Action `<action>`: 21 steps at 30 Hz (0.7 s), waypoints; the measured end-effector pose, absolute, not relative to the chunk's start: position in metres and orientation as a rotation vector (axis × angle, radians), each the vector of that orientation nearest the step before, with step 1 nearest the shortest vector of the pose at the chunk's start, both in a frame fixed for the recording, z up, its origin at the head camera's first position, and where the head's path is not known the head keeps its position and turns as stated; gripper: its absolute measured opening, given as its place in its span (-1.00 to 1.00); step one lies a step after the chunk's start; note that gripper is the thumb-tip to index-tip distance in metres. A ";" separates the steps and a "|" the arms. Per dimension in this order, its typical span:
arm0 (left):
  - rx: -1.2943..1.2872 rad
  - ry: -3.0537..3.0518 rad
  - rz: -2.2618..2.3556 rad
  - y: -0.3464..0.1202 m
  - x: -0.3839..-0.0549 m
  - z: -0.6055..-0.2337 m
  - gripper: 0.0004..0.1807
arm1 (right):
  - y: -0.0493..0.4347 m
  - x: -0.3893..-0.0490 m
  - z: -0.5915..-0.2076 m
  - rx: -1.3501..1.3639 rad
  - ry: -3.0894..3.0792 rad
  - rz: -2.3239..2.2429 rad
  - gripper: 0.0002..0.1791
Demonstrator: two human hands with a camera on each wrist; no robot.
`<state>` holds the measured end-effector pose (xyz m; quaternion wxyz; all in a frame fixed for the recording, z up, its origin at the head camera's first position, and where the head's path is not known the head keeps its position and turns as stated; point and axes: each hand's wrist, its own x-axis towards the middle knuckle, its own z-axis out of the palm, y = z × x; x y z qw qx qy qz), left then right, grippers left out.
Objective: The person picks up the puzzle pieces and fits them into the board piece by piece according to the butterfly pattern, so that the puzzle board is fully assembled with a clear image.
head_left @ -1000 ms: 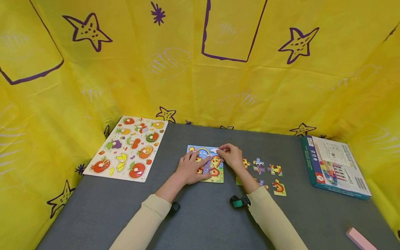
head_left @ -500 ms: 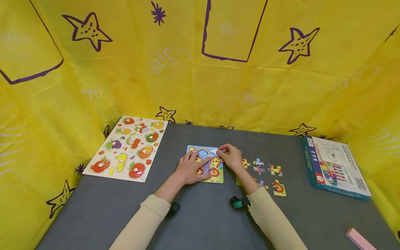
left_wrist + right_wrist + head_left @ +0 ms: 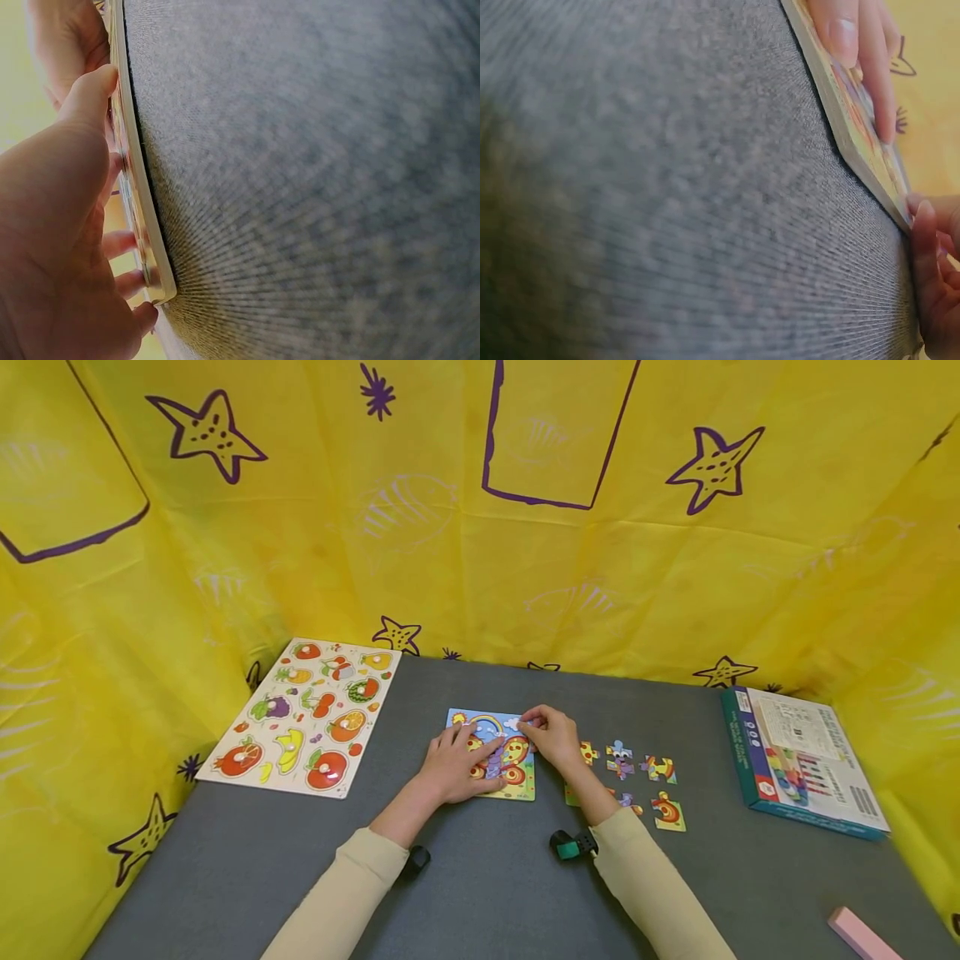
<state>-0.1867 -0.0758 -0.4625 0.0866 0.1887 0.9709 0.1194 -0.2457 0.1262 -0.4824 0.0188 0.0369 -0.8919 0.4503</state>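
Note:
A small square jigsaw board (image 3: pixel 516 785) with a butterfly and rainbow picture lies mid-table in the head view. My left hand (image 3: pixel 454 766) rests flat across its left part with the fingers spread, hiding much of the picture. In the left wrist view, the thumb and fingertips of that hand touch the board's face. At the board's upper right edge, my right hand (image 3: pixel 556 737) has curled fingers, and its thumb and forefinger pinch the rim. The right wrist view shows these fingertips (image 3: pixel 924 214) at the board's corner; whether a loose piece lies between them is hidden.
Loose jigsaw pieces (image 3: pixel 664 812) lie right of the board, some behind the right forearm. A fruit peg board (image 3: pixel 341 693) stands at the left, a boxed set (image 3: pixel 813 760) at the right, and a pink block (image 3: pixel 862 933) near the front right. Yellow cloth (image 3: pixel 480 568) surrounds the table.

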 end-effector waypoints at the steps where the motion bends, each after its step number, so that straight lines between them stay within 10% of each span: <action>1: 0.559 2.893 0.356 -0.076 -0.187 -0.463 -0.21 | 0.126 -0.246 -0.482 0.125 -2.778 1.390 -0.84; 21: 0.561 2.873 0.329 -0.076 -0.187 -0.464 -0.19 | 0.129 -0.245 -0.471 0.226 -2.963 1.315 -0.71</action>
